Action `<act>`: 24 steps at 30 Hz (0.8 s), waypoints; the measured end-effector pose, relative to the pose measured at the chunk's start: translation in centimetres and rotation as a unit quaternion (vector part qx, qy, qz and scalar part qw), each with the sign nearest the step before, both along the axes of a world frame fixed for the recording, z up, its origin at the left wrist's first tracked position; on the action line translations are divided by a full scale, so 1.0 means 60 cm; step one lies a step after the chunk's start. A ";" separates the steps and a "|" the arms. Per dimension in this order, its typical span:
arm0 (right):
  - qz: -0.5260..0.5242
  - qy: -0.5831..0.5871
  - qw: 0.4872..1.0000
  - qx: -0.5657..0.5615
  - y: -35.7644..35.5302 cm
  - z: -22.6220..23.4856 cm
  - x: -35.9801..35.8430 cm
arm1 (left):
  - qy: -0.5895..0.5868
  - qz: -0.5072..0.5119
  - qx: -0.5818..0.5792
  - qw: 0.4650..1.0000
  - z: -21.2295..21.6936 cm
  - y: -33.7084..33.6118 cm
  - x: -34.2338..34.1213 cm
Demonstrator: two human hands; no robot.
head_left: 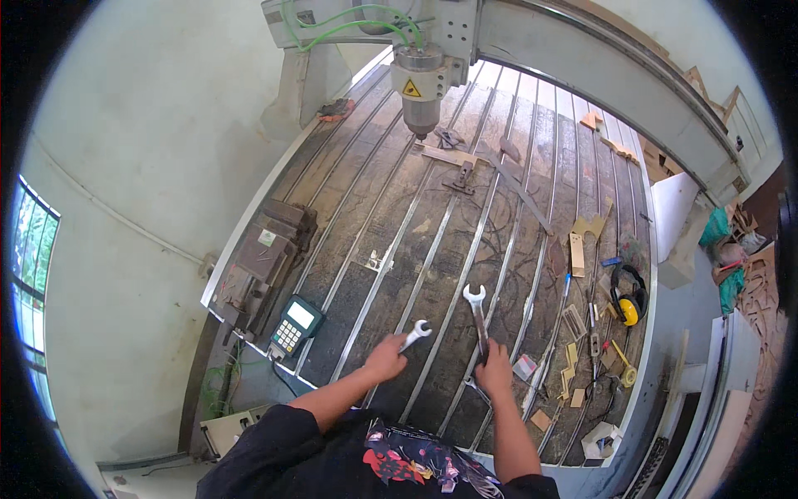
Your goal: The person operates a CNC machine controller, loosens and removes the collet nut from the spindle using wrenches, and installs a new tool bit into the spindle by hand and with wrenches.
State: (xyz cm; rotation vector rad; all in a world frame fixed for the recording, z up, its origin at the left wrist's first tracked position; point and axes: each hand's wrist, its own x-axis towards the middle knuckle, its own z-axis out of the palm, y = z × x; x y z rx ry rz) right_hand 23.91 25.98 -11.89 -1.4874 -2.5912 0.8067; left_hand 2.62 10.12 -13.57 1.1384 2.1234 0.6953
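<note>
My left hand [386, 359] is closed round an open-end wrench [418, 333], whose silver jaw points up and to the right. In my right hand [495, 370] is a longer open-end wrench [476, 306], its jaw pointing away from me. Both wrenches are held over the near part of a slotted machine bed [399, 274], apart from each other. Farther off, a spindle [418, 87] with a warning label hangs over the bed. Below and beside its tip lie a flat wooden strip [445, 155] and a dark metal clamp [460, 177].
A handheld controller [296, 327] lies at the bed's left front edge, near a heavy vise [270, 249]. On the right are yellow earmuffs [629, 309], wood offcuts [577, 254] and small tools. A long metal bar [519, 193] lies mid-bed. The gantry beam [598, 75] spans above.
</note>
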 end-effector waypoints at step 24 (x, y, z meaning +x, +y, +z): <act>-0.163 -0.067 0.984 -0.004 -0.206 -0.012 -0.066 | 0.013 -0.267 0.035 0.963 0.011 -0.040 -0.094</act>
